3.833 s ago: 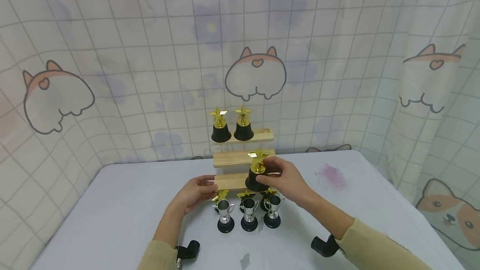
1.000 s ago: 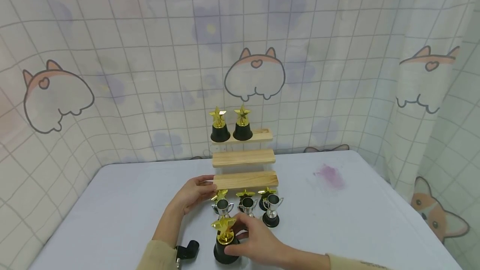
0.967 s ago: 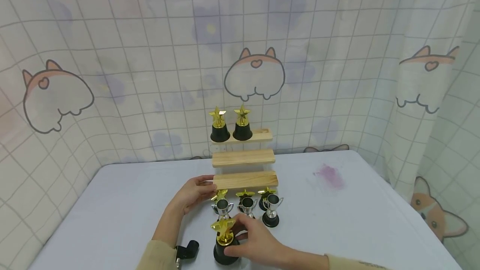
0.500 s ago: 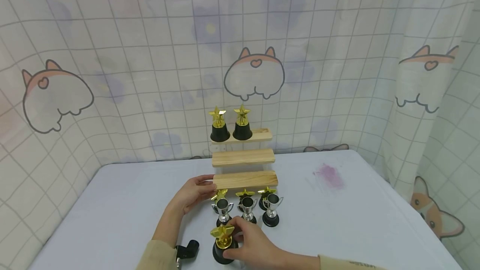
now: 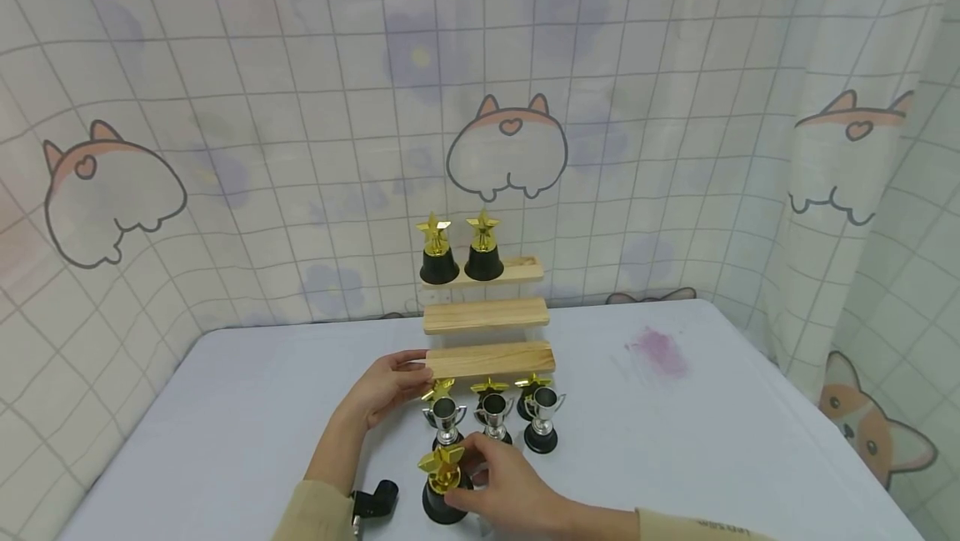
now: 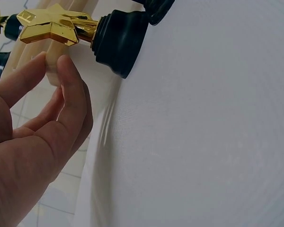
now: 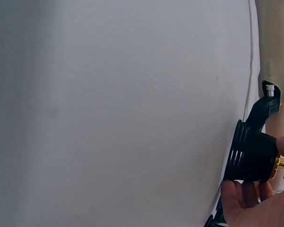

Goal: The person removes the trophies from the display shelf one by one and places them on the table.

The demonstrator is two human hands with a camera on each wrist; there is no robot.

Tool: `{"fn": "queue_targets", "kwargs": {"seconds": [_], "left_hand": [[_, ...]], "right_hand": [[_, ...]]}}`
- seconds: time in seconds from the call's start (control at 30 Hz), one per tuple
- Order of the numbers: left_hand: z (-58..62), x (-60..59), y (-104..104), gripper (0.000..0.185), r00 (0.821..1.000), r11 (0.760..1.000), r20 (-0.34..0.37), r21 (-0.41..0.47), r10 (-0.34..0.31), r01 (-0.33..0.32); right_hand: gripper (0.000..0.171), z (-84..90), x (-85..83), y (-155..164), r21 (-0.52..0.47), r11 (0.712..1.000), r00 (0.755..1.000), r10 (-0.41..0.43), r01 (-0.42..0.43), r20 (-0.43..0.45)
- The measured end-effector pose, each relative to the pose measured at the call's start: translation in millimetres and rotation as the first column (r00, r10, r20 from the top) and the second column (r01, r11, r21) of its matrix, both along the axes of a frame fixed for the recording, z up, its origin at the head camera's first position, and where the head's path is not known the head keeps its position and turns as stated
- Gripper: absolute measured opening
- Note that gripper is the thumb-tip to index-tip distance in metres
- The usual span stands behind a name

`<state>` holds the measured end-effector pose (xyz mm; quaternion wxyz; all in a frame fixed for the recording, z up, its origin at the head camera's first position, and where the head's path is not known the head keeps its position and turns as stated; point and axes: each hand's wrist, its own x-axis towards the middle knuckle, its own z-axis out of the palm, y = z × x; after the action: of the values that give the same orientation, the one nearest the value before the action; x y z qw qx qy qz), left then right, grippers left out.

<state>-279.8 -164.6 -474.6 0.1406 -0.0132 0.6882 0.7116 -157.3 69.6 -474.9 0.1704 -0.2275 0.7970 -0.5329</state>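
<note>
My left hand (image 5: 386, 391) pinches the left end of the lowest wooden shelf board (image 5: 491, 360); in the left wrist view thumb and fingertips close on the board's end (image 6: 52, 75). With my right hand (image 5: 510, 487) I grip a gold star trophy (image 5: 442, 501) by its black base, in front of the silver cups. The right wrist view has that base (image 7: 255, 153) between thumb and fingers, standing at the white tabletop. Two more star trophies (image 5: 438, 266) (image 5: 483, 263) stand on the top board (image 5: 522, 271). The middle board (image 5: 486, 316) is bare.
Three small silver cups (image 5: 446, 414) (image 5: 494, 409) (image 5: 542, 420) stand in a row before the shelf, with three star trophies (image 5: 532, 391) partly hidden behind them. A black wrist device (image 5: 375, 500) sits at my left sleeve. A patterned curtain (image 5: 300, 149) hangs behind the table.
From the right end of the lowest board, my right hand has carried the star trophy forward and left to before the cups; lately it shifts only slightly. The left hand stays put.
</note>
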Motion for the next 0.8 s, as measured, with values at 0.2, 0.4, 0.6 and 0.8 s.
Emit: {"fn": "queue_targets", "kwargs": {"seconds": [0.2, 0.4, 0.6, 0.8], "left_hand": [[-2.6, -1.0, 0, 0.053, 1.000, 1.000, -0.001, -0.005, -0.005, 0.005], [-3.2, -0.7, 0, 0.052, 1.000, 1.000, -0.004, -0.005, 0.001, -0.001], [-1.9, 0.0, 0, 0.053, 1.000, 1.000, -0.004, -0.008, -0.004, 0.004], [-1.1, -1.0, 0, 0.052, 1.000, 1.000, -0.007, -0.016, -0.004, 0.004]], "right_hand": [[0.038, 1.5, 1.5, -2, 0.007, 1.000, 1.000, 0.003, -0.003, -0.010], [0.038, 6.8, 5.2, -5, 0.020, 1.000, 0.999, 0.021, -0.020, -0.047], [0.039, 8.2, 4.5, -4, 0.041, 0.999, 0.998, 0.029, -0.026, -0.060], [0.041, 11.7, 4.0, -4, 0.072, 0.997, 1.000, -0.010, 0.012, -0.027]]}}
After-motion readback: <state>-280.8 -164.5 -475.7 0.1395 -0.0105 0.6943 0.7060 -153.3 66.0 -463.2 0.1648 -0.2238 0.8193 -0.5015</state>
